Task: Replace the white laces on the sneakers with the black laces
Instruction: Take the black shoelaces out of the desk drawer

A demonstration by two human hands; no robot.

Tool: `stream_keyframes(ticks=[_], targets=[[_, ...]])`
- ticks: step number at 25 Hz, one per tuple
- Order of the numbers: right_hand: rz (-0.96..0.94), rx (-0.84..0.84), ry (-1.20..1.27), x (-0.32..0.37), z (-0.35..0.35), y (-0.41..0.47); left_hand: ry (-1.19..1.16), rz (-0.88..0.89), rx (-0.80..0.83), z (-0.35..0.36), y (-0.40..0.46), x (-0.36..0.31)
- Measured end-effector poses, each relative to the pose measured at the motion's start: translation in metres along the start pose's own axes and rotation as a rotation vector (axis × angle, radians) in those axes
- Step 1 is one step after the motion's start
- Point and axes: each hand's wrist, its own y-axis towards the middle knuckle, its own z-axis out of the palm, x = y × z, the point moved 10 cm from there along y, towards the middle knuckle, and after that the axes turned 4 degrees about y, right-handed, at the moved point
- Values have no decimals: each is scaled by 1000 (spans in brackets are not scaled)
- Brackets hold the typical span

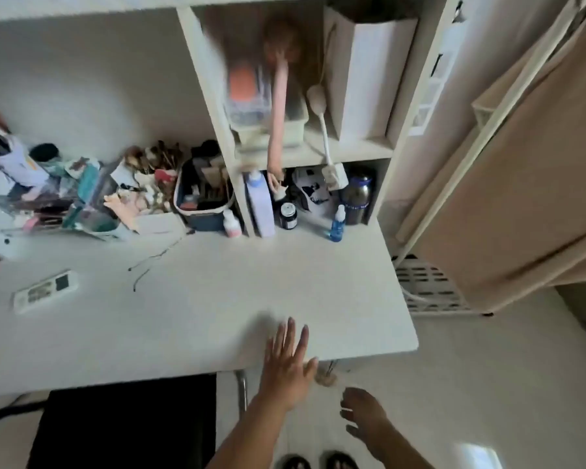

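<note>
A white table (200,316) fills the middle of the view, with a white shelf unit (318,150) standing along its back right part and a beige cabinet (521,170) off to the right. A black chair seat (122,421) sits under the near edge of the table. At the back left lies a heap of clutter (75,194) beside a dark basket (202,201). The lower shelf compartment holds a tall white bottle (259,204), a dark flask (357,198) and a blue spray bottle (337,223) just in front. A white remote control (46,291) lies on the left of the table, and a thin black lace (153,260) trails across the top near the basket. The left hand (286,362) is spread flat, fingers straight, over the near table edge, holding nothing. The right hand (362,416) hangs over the floor, fingers loosely curled and holding nothing. Two dark shoe tips (318,462) show at the bottom edge, on the floor.
</note>
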Motion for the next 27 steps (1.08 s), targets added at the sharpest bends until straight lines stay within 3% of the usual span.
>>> stream_keyframes(ticks=[3,7,11,14,18,20,22,25,27], targets=[[-67,-88,21,2,-1,52,88,-23,-78,30,16,15],[-265,-76,-318,31,7,84,54,16,-25,59,12,16],[-312,-213,-299,47,1,104,33,-6,95,70,17,19],[-321,-219,-334,50,5,100,99,-19,143,73,18,22],[-279,-223,-580,16,-6,86,55,6,171,69,19,18],[-257,-217,-550,-15,-20,76,-21,25,214,68,20,15],[-231,-201,-506,-45,-33,64,-188,44,118,51,14,13],[-160,-162,-531,-81,-46,53,-379,235,-146,18,-24,-7],[-107,-154,-546,-98,-53,48,-352,358,-102,30,-47,-30]])
